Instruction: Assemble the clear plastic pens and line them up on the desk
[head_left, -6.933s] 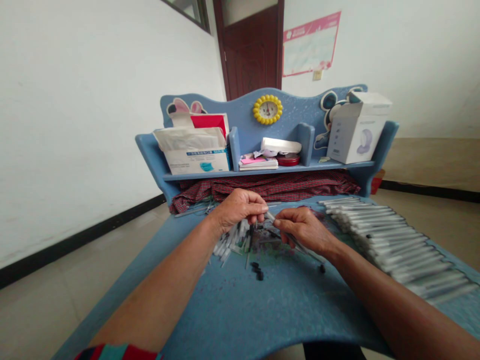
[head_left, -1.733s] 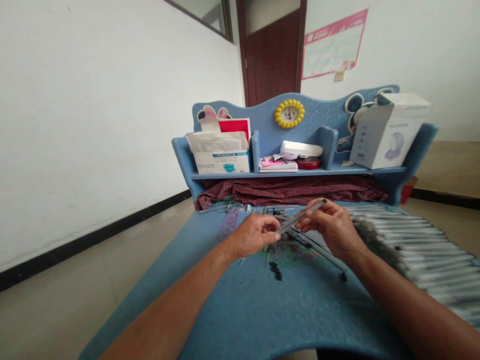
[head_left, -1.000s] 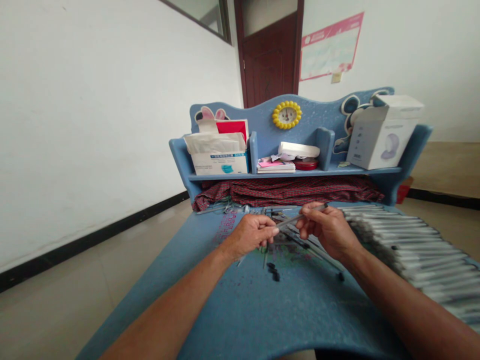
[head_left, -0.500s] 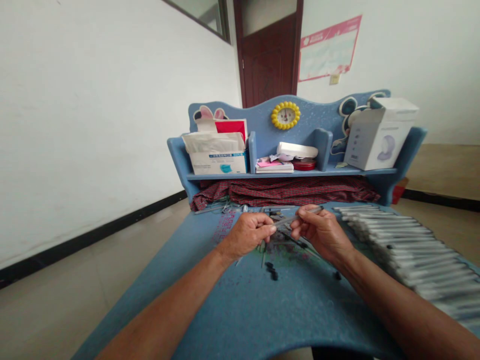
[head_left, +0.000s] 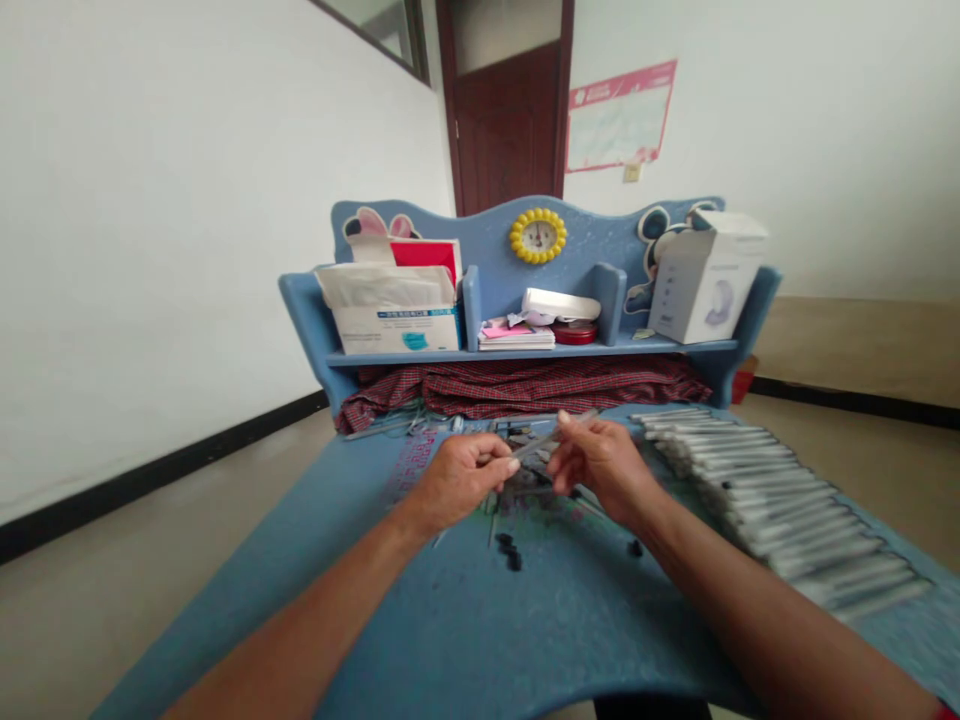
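Over the middle of a blue desk, my left hand and my right hand pinch the two ends of one thin grey pen tube. The left fingers are closed on its near end, the right fingers on its far end, and the tube slants up to the right. Under the hands lies a loose heap of pen parts. A few small black caps sit on the desk just in front of the hands.
A long row of grey pens covers the desk's right side. At the back, a red checked cloth lies under a shelf holding a mask box, papers, a red tin and a white carton. White walls and a dark door stand behind.
The hands have stayed together on the tube, which has sunk a little and tilted flatter. The view has swung, so the desk sits further left in the picture.
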